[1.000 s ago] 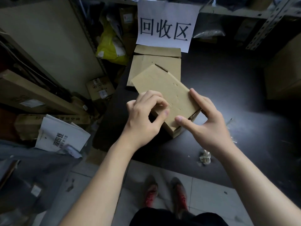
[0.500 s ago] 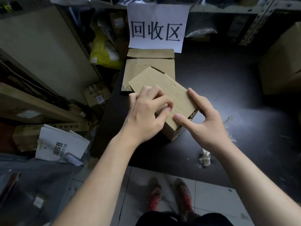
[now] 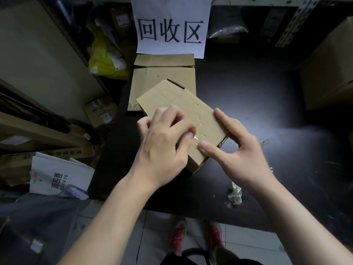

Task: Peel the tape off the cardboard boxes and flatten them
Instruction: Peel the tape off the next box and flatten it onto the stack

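Observation:
A small brown cardboard box point(image 3: 183, 104) lies tilted on the black table point(image 3: 257, 104). My left hand point(image 3: 164, 142) is curled over its near left part, and its fingertips pinch a strip of clear tape point(image 3: 195, 139) lifted a little off the top face. My right hand point(image 3: 236, 150) grips the box's near right corner, thumb on the top face and fingers along the right edge. Flattened cardboard point(image 3: 162, 73) lies behind the box.
A white paper sign point(image 3: 170, 25) hangs at the back. A ball of used tape point(image 3: 235, 194) lies near the table's front edge. A large carton point(image 3: 328, 69) stands at the right. Boxes, a white bag point(image 3: 59, 178) and a yellow bag point(image 3: 107, 56) crowd the left floor.
My left hand's fingertips have closed on the tape edge and lifted it slightly. The right hand keeps its hold on the box.

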{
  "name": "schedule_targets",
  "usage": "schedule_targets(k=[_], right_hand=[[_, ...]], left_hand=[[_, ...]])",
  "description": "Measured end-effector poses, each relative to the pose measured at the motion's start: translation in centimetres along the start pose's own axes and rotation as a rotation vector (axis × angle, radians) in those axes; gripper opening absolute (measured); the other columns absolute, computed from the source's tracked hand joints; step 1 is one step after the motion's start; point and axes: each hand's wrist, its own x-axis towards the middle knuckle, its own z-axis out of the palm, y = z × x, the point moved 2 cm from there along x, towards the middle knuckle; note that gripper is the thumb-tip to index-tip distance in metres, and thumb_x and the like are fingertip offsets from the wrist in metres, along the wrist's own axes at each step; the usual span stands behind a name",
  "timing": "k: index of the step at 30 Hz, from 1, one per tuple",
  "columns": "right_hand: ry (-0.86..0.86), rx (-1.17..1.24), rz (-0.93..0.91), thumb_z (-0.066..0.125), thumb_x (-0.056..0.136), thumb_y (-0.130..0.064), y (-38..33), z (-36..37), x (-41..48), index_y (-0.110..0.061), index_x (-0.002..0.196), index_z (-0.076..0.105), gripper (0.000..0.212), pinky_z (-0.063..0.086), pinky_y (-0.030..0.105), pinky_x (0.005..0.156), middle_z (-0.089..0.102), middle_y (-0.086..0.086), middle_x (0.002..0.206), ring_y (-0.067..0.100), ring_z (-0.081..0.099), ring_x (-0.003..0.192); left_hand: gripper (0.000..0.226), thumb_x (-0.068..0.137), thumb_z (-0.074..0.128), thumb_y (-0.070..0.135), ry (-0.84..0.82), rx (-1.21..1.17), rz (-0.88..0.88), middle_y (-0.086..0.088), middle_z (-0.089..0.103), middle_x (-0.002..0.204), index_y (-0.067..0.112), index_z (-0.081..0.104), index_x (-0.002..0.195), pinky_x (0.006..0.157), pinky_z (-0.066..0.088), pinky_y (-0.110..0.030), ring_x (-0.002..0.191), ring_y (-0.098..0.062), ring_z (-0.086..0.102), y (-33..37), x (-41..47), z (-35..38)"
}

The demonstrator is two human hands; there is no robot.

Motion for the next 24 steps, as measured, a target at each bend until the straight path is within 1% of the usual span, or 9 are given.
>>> schedule_targets(k=[7, 10, 13, 15, 16, 17, 19, 21, 24], right_hand=[[-0.005, 0.015, -0.008, 0.082, 0.074, -0.043, 0.1, 0.0, 0.1, -0.033, 0.147, 0.05, 0.081, 0.036, 0.008, 0.105, 0.058, -0.022, 0.137, -0.005, 0.05, 0.132], [0.019, 0.013, -0.02, 0.08, 0.075, -0.043, 0.1, 0.0, 0.1, -0.038, 0.144, 0.047, 0.076, 0.034, 0.005, 0.104, 0.056, -0.024, 0.137, -0.008, 0.049, 0.131], [0.014, 0.016, -0.012, 0.079, 0.078, -0.042, 0.3, -0.1, 0.1, -0.042, 0.143, 0.044, 0.074, 0.033, 0.004, 0.103, 0.055, -0.026, 0.138, -0.01, 0.047, 0.132], [0.002, 0.025, -0.019, 0.078, 0.083, -0.043, 0.6, -0.1, 0.1, -0.044, 0.143, 0.043, 0.07, 0.034, 0.007, 0.107, 0.053, -0.026, 0.139, -0.008, 0.046, 0.135], [0.003, 0.023, -0.039, 0.077, 0.086, -0.045, 0.7, 0.0, 0.0, -0.044, 0.144, 0.043, 0.067, 0.035, 0.012, 0.111, 0.053, -0.024, 0.141, -0.005, 0.045, 0.138], [0.015, 0.017, -0.059, 0.077, 0.088, -0.047, 0.9, 0.0, -0.1, -0.043, 0.145, 0.045, 0.065, 0.036, 0.019, 0.115, 0.052, -0.019, 0.145, -0.001, 0.044, 0.14], [0.066, 0.013, -0.083, 0.076, 0.086, -0.051, 1.1, 0.2, -0.7, -0.041, 0.141, 0.053, 0.06, 0.037, 0.033, 0.12, 0.047, -0.007, 0.152, 0.003, 0.043, 0.143], [0.156, -0.034, -0.11, 0.079, 0.085, -0.048, 0.7, 0.4, -1.3, -0.039, 0.129, 0.064, 0.047, 0.039, 0.035, 0.119, 0.045, -0.001, 0.152, 0.007, 0.046, 0.142], [0.294, -0.139, -0.154, 0.083, 0.08, -0.038, -0.1, 0.6, -2.6, -0.028, 0.109, 0.074, 0.031, 0.041, 0.033, 0.115, 0.05, 0.006, 0.142, 0.014, 0.048, 0.137]], left_hand=[[0.01, 0.093, 0.05, 0.025, -0.09, 0.023, -0.054, 0.012, 0.043, 0.109, 0.033, 0.056, 0.091, 0.083, 0.013, -0.03, 0.113, -0.009, 0.039, 0.4, 0.7, -0.1], [0.011, 0.097, 0.045, 0.025, -0.11, -0.055, -0.054, 0.014, 0.04, 0.113, 0.032, 0.051, 0.091, 0.093, 0.018, -0.035, 0.118, -0.006, 0.037, 0.3, 0.3, -0.1], [0.005, 0.094, 0.059, 0.027, 0.028, -0.244, -0.117, 0.013, 0.05, 0.119, 0.028, 0.062, 0.097, 0.106, 0.027, -0.035, 0.121, -0.002, 0.045, -0.7, -0.9, -0.4], [0.018, 0.09, 0.068, 0.027, 0.11, -0.262, -0.132, 0.011, 0.055, 0.126, 0.024, 0.069, 0.108, 0.112, 0.032, -0.043, 0.127, -0.005, 0.049, -1.0, -1.9, -0.2], [0.024, 0.089, 0.069, 0.027, 0.128, -0.26, -0.132, 0.01, 0.057, 0.13, 0.022, 0.07, 0.112, 0.112, 0.034, -0.048, 0.133, -0.007, 0.049, -1.0, -2.3, 0.0], [0.028, 0.089, 0.07, 0.028, 0.141, -0.253, -0.131, 0.009, 0.057, 0.134, 0.021, 0.071, 0.116, 0.111, 0.035, -0.052, 0.138, -0.008, 0.046, -0.8, -2.5, 0.3], [0.031, 0.088, 0.071, 0.03, 0.166, -0.233, -0.137, 0.008, 0.058, 0.138, 0.022, 0.072, 0.119, 0.109, 0.035, -0.053, 0.142, -0.009, 0.043, -0.6, -2.9, 0.8], [0.031, 0.088, 0.07, 0.031, 0.193, -0.198, -0.135, 0.008, 0.059, 0.14, 0.022, 0.073, 0.118, 0.106, 0.036, -0.051, 0.142, -0.009, 0.044, -0.5, -3.0, 1.2], [0.03, 0.089, 0.066, 0.035, 0.203, -0.157, -0.141, 0.009, 0.059, 0.141, 0.025, 0.074, 0.117, 0.102, 0.035, -0.045, 0.143, -0.008, 0.043, -0.5, -3.1, 1.5]])
